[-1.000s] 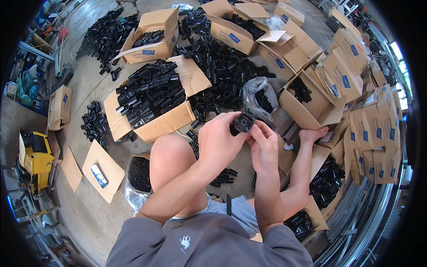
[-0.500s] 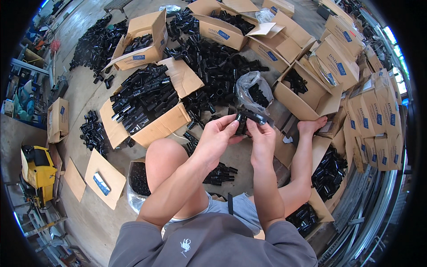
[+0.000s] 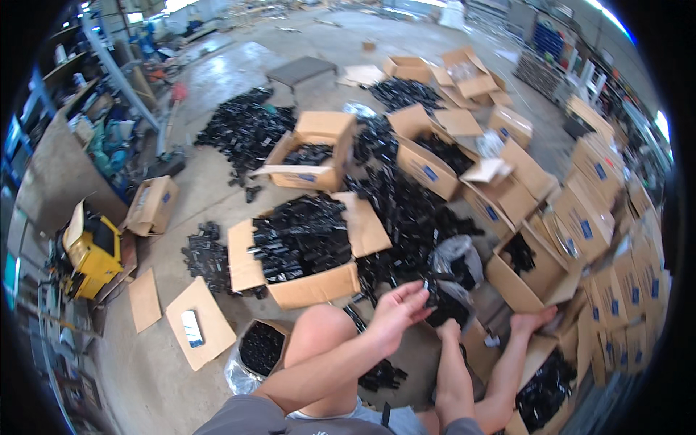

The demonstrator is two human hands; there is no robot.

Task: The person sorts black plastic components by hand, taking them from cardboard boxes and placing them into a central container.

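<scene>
My left hand (image 3: 397, 315) is held in the air in front of my raised left knee, its fingers stretched and spread, with nothing plainly in them. My right hand (image 3: 450, 330) reaches down to small black parts (image 3: 444, 303) beside a clear plastic bag (image 3: 458, 255); its fingertips are hidden there, so I cannot see whether they grip anything. To the left of my hands, an open cardboard box (image 3: 315, 286) is heaped with black tubular fittings (image 3: 301, 235). More black fittings (image 3: 395, 221) lie piled on the floor beyond the hands.
Open cardboard boxes (image 3: 536, 275) and stacked boxes (image 3: 616, 286) crowd the right side. A plastic-lined box of small black parts (image 3: 262, 348) stands by my left knee. A phone (image 3: 192, 328) lies on flat cardboard (image 3: 210, 341). A yellow machine (image 3: 94, 250) stands at far left.
Both hands were together on a black tubular fitting; now they are apart and it no longer shows in them. My right hand has gone down to the small parts. The view has tilted upward.
</scene>
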